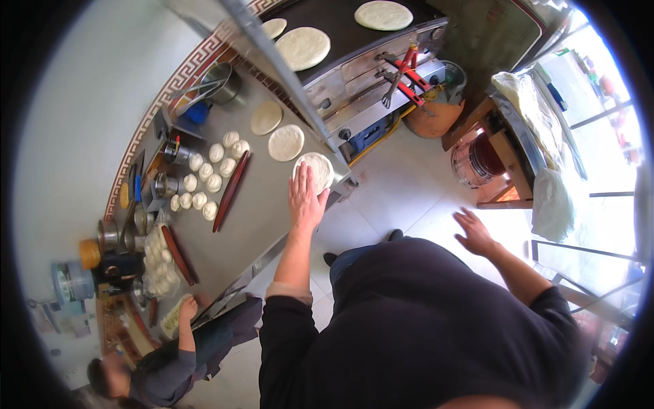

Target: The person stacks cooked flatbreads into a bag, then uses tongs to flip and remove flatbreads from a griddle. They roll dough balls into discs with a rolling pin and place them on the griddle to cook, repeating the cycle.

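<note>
My left hand (305, 199) lies flat on a round of flattened dough (321, 171) at the corner of the steel worktable (255, 214). Its thumb is spread and its fingers cover part of the dough. My right hand (475, 233) hangs over the floor at my side, holding nothing, fingers apart. Two more dough rounds, a pale one (286, 142) and a yellower one (266, 117), lie further up the table. Left of them sit several coiled dough balls (206, 172). A dark red rolling pin (231, 191) rests beside the balls.
Flat dough rounds (303, 48) lie on a black griddle (340, 15) behind a metal panel (286, 76). Red-handled tongs (401, 76) hang at its front, near an orange gas cylinder (434, 118). Another person (168, 365) works at the table's far end, by a second rolling pin (178, 255).
</note>
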`<action>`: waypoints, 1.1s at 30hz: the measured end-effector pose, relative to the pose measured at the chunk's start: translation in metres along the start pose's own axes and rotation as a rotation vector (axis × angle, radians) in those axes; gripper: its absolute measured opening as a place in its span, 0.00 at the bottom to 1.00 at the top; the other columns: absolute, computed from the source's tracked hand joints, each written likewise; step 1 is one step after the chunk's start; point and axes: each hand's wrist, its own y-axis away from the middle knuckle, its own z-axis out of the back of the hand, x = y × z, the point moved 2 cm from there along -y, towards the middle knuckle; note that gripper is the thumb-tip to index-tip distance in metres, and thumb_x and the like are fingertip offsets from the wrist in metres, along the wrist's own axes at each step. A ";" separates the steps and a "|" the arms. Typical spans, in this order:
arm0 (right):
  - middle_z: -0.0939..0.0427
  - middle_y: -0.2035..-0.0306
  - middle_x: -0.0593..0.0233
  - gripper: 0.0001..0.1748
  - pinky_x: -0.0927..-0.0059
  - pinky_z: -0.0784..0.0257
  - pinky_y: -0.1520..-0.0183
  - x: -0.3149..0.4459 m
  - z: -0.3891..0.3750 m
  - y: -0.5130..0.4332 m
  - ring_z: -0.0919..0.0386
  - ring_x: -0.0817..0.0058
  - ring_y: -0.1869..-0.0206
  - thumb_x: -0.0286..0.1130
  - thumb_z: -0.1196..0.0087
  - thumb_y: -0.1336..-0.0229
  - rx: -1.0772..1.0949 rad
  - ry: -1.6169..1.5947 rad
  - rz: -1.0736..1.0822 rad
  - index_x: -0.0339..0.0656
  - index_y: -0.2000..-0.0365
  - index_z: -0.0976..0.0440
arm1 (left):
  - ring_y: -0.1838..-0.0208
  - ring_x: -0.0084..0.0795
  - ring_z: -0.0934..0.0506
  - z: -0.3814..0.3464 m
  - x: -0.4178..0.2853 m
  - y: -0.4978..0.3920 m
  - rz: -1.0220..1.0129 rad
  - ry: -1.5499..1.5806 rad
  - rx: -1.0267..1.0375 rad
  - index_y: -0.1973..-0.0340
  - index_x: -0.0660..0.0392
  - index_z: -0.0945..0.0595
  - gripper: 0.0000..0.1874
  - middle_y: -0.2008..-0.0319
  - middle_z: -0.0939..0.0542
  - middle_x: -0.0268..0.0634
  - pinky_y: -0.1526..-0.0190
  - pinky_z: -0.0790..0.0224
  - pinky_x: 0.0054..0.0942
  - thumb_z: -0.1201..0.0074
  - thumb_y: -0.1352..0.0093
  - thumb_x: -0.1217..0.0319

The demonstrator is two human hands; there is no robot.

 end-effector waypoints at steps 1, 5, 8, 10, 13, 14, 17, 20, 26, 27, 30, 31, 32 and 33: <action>0.27 0.22 0.48 0.40 0.48 0.48 0.11 -0.022 0.009 0.023 0.47 0.47 0.12 0.40 0.34 0.29 -0.031 0.009 -0.026 0.35 0.24 0.32 | 0.11 0.54 0.42 -0.006 0.005 -0.010 -0.035 -0.035 0.021 0.17 0.61 0.35 0.45 0.12 0.39 0.54 0.13 0.51 0.59 0.38 0.21 0.50; 0.23 0.27 0.49 0.29 0.47 0.36 0.17 -0.075 0.057 0.083 0.31 0.45 0.21 0.36 0.32 0.33 -0.118 -0.067 -0.124 0.35 0.35 0.20 | 0.09 0.56 0.46 -0.017 0.006 -0.010 0.193 0.033 0.081 0.14 0.61 0.42 0.49 0.11 0.44 0.56 0.13 0.55 0.67 0.41 0.20 0.49; 0.21 0.31 0.48 0.24 0.50 0.24 0.26 -0.075 0.092 0.071 0.22 0.45 0.30 0.32 0.32 0.32 -0.318 -0.290 -0.179 0.36 0.39 0.18 | 0.20 0.65 0.31 -0.017 -0.048 -0.010 0.036 0.084 -0.298 0.21 0.62 0.29 0.38 0.20 0.30 0.59 0.19 0.40 0.62 0.37 0.23 0.61; 0.20 0.33 0.49 0.23 0.52 0.22 0.30 -0.063 0.117 0.027 0.20 0.46 0.32 0.31 0.33 0.32 -0.310 -0.413 -0.116 0.38 0.38 0.18 | 0.26 0.63 0.25 -0.030 -0.105 -0.028 -0.052 0.320 -0.230 0.28 0.61 0.24 0.30 0.27 0.25 0.57 0.27 0.30 0.55 0.37 0.25 0.68; 0.19 0.35 0.51 0.27 0.53 0.22 0.31 -0.024 0.166 -0.052 0.21 0.48 0.32 0.30 0.33 0.33 -0.454 -0.360 0.102 0.40 0.35 0.21 | 0.27 0.57 0.23 -0.045 -0.193 -0.081 -0.262 0.514 -0.092 0.28 0.57 0.22 0.30 0.27 0.25 0.50 0.28 0.29 0.52 0.35 0.25 0.69; 0.20 0.34 0.51 0.29 0.53 0.22 0.31 -0.008 0.186 -0.078 0.22 0.48 0.32 0.29 0.33 0.35 -0.474 -0.334 0.162 0.41 0.34 0.21 | 0.27 0.56 0.23 -0.046 -0.216 -0.104 -0.327 0.545 -0.111 0.27 0.57 0.23 0.28 0.28 0.24 0.50 0.29 0.28 0.51 0.37 0.23 0.70; 0.25 0.28 0.53 0.33 0.52 0.23 0.31 0.033 0.274 -0.148 0.26 0.50 0.28 0.28 0.32 0.40 -0.722 -0.121 0.424 0.43 0.33 0.22 | 0.27 0.59 0.24 -0.036 -0.251 -0.177 -0.288 0.665 -0.264 0.28 0.63 0.24 0.26 0.30 0.23 0.56 0.27 0.30 0.51 0.41 0.20 0.73; 0.28 0.26 0.55 0.34 0.52 0.22 0.32 0.064 0.359 -0.221 0.27 0.53 0.27 0.30 0.33 0.41 -0.870 0.232 0.583 0.44 0.33 0.23 | 0.28 0.62 0.25 -0.015 -0.246 -0.245 -0.113 0.687 -0.541 0.27 0.66 0.26 0.25 0.30 0.23 0.58 0.26 0.32 0.54 0.44 0.18 0.72; 0.13 0.57 0.67 0.06 0.62 0.16 0.45 0.075 0.394 -0.337 0.13 0.64 0.46 0.33 0.37 0.37 -0.313 0.573 0.654 0.46 0.61 0.16 | 0.18 0.67 0.33 0.049 -0.163 -0.366 0.166 0.416 -0.677 0.23 0.68 0.31 0.30 0.21 0.31 0.66 0.19 0.41 0.59 0.45 0.18 0.73; 0.13 0.58 0.66 0.06 0.62 0.16 0.45 0.072 0.393 -0.343 0.13 0.63 0.47 0.33 0.37 0.36 -0.280 0.586 0.662 0.46 0.61 0.16 | 0.16 0.67 0.37 0.058 -0.141 -0.391 0.199 0.353 -0.624 0.21 0.68 0.33 0.31 0.18 0.36 0.66 0.17 0.43 0.60 0.45 0.17 0.71; 0.11 0.55 0.59 0.06 0.60 0.13 0.46 0.050 0.412 -0.341 0.11 0.61 0.47 0.26 0.34 0.42 -0.253 0.471 0.707 0.42 0.62 0.12 | 0.10 0.64 0.47 0.068 -0.069 -0.466 0.350 0.250 -0.492 0.17 0.67 0.38 0.39 0.12 0.46 0.66 0.14 0.50 0.61 0.46 0.16 0.58; 0.11 0.56 0.58 0.06 0.59 0.13 0.48 0.034 0.431 -0.332 0.10 0.61 0.48 0.25 0.33 0.43 -0.340 0.416 0.773 0.42 0.63 0.13 | 0.09 0.62 0.48 0.063 -0.050 -0.483 0.424 0.135 -0.424 0.16 0.66 0.39 0.41 0.12 0.47 0.65 0.13 0.53 0.60 0.48 0.16 0.53; 0.11 0.58 0.58 0.06 0.58 0.13 0.49 0.015 0.452 -0.320 0.10 0.61 0.49 0.23 0.33 0.44 -0.377 0.386 0.808 0.41 0.64 0.13 | 0.08 0.60 0.50 0.055 -0.034 -0.496 0.517 0.036 -0.333 0.15 0.65 0.40 0.44 0.11 0.48 0.64 0.12 0.56 0.59 0.50 0.16 0.48; 0.11 0.60 0.57 0.07 0.59 0.14 0.51 -0.012 0.476 -0.308 0.10 0.60 0.52 0.23 0.31 0.44 -0.375 0.265 0.767 0.39 0.62 0.13 | 0.08 0.59 0.52 0.047 -0.021 -0.505 0.616 -0.060 -0.263 0.15 0.65 0.41 0.47 0.11 0.49 0.63 0.11 0.59 0.58 0.52 0.16 0.42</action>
